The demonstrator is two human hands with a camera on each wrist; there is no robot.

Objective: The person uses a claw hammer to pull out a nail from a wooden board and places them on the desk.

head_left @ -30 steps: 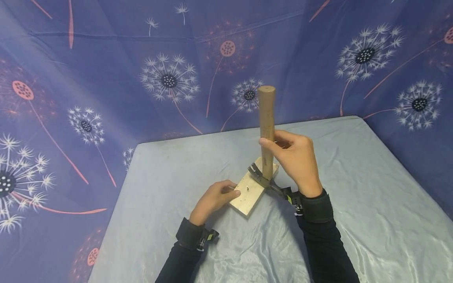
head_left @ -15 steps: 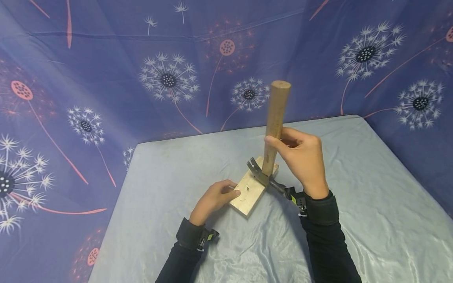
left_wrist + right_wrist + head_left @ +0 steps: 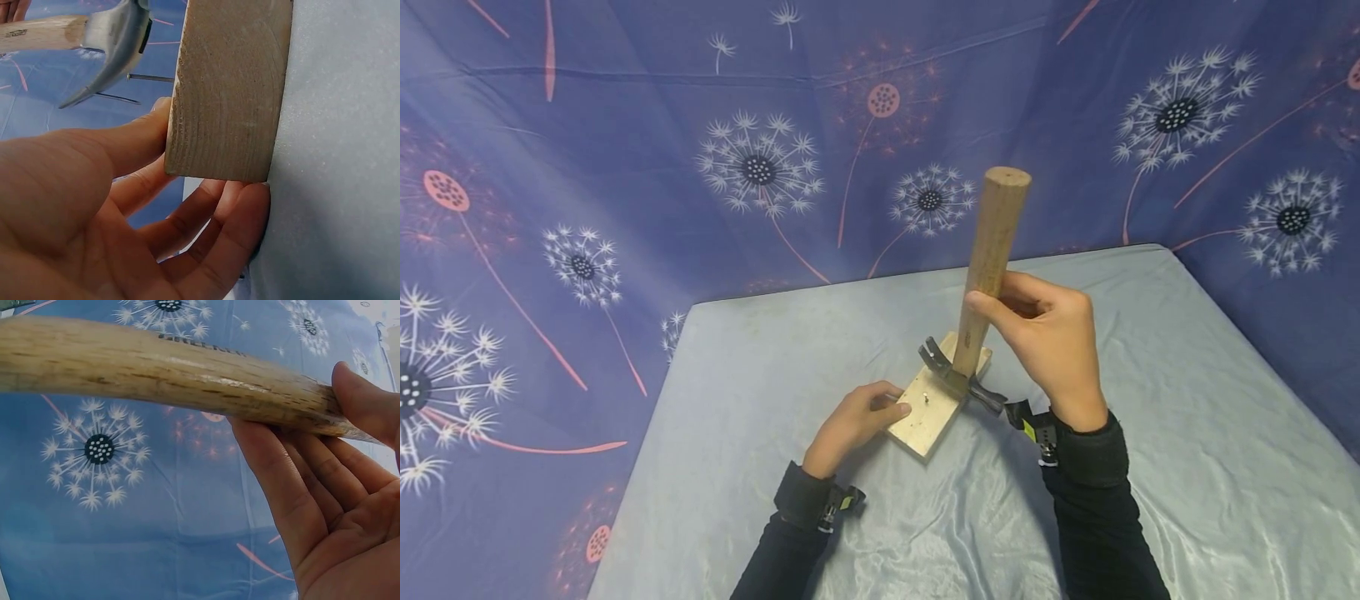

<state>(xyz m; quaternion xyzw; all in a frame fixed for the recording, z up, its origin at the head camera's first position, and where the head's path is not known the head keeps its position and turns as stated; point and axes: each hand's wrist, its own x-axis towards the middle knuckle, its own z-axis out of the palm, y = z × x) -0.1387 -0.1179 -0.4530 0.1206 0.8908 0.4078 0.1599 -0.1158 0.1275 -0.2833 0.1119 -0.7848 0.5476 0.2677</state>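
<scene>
My left hand grips a pale wooden block at its left side, thumb on the top edge and fingers against the side, as the left wrist view shows. A nail stands up from the block's top face. Between thumb and fingers, my right hand pinches the wooden handle of a claw hammer. The handle points up, leaning right. The hammer's head is low over the block's far half, claw toward the left; whether it touches the wood I cannot tell. A second thin shaft shows near the claw.
A pale blue satin cloth covers the table, with soft wrinkles in front. Behind it hangs a blue dandelion-print curtain, which also runs along both sides. Black camera straps circle the wrists.
The hammer's handle has tipped from nearly upright toward the right, and my right hand has shifted right with it. My left hand and the block have stayed put.
</scene>
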